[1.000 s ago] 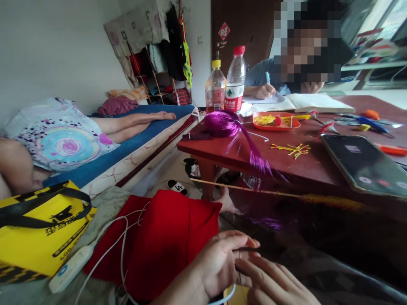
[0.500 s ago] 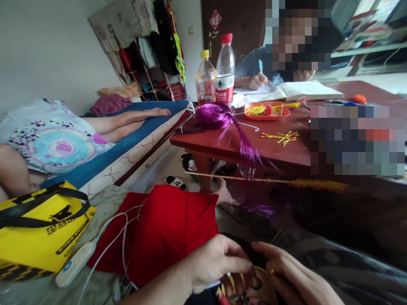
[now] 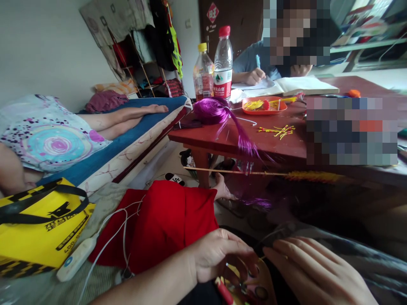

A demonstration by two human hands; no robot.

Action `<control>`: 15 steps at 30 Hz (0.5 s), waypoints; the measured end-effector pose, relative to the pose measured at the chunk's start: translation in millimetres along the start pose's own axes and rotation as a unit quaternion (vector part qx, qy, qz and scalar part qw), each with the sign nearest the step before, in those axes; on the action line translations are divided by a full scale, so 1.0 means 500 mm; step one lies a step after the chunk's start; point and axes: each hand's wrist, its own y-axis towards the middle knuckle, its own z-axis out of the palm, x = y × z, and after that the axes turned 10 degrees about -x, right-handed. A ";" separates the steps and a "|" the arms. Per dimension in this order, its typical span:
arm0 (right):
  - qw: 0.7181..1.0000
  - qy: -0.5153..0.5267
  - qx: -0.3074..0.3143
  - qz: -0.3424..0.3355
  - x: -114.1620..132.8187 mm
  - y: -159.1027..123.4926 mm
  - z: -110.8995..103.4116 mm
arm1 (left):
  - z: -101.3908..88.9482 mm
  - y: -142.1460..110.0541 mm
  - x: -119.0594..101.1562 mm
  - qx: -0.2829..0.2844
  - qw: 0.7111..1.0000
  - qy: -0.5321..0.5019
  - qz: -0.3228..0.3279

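Observation:
My left hand (image 3: 219, 256) is low in the middle, its fingers curled in a pinch over a small patterned yellow piece (image 3: 254, 288) in my lap. What the pinch holds is too small to make out. My right hand (image 3: 314, 271) lies just right of it on dark fabric, fingers stretched out side by side, thumb hidden. A thin strand runs up from its fingertips. A red stick-like end (image 3: 224, 292) shows below my left hand. A red cloth (image 3: 168, 220) lies just beyond my left wrist.
A low red table (image 3: 280, 146) carries a purple thread bundle (image 3: 216, 111), an orange tray (image 3: 263, 106), loose yellow ties (image 3: 280, 131) and two bottles (image 3: 222, 63). A person writes in a book (image 3: 305, 87) there. Another person lies on the blue bed (image 3: 133, 140). A yellow bag (image 3: 38, 224) sits left.
My hands have shifted slightly apart. My right hand went from a pinch to flat, stretched fingers. The view tilted down and left a little.

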 end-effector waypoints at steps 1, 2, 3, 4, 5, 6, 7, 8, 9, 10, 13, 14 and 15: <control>1.000 0.001 -0.002 0.003 0.001 -0.002 0.003 | 0.001 0.000 0.001 -0.003 1.000 0.000 0.000; 1.000 0.001 -0.004 0.009 0.002 -0.002 0.006 | 0.002 -0.001 0.001 -0.005 1.000 0.000 0.001; 1.000 0.003 -0.006 0.011 0.004 -0.001 0.009 | 0.003 -0.002 0.001 -0.007 1.000 -0.001 0.003; 1.000 0.004 -0.011 0.011 0.006 0.000 0.011 | 0.004 -0.003 0.001 -0.007 1.000 -0.001 0.005; 1.000 0.002 -0.012 0.010 0.008 0.003 0.012 | 0.005 -0.004 0.001 -0.006 1.000 0.000 0.007; 1.000 -0.001 -0.009 0.008 0.010 0.006 0.012 | 0.007 -0.005 0.001 -0.003 1.000 0.002 0.007; 1.000 -0.006 0.000 0.005 0.011 0.008 0.011 | 0.008 -0.006 0.001 -0.001 1.000 0.005 0.008; 1.000 -0.011 0.013 0.002 0.010 0.010 0.008 | 0.010 -0.007 0.001 0.000 1.000 0.008 0.009; 1.000 -0.016 0.026 -0.001 0.010 0.010 0.005 | 0.011 -0.008 0.002 0.000 1.000 0.012 0.011; 0.999 -0.019 0.037 0.000 0.008 0.009 0.003 | 0.013 -0.009 0.003 0.000 1.000 0.014 0.014; 0.999 -0.021 0.022 0.034 0.004 -0.010 -0.002 | 0.015 -0.012 0.007 -0.006 0.999 0.012 0.047; 0.996 -0.010 0.006 0.083 0.005 -0.019 -0.001 | 0.015 -0.013 0.008 -0.018 0.998 0.011 0.066; 0.988 0.024 -0.002 0.155 0.008 -0.027 0.002 | 0.016 -0.014 0.009 -0.033 0.996 0.012 0.087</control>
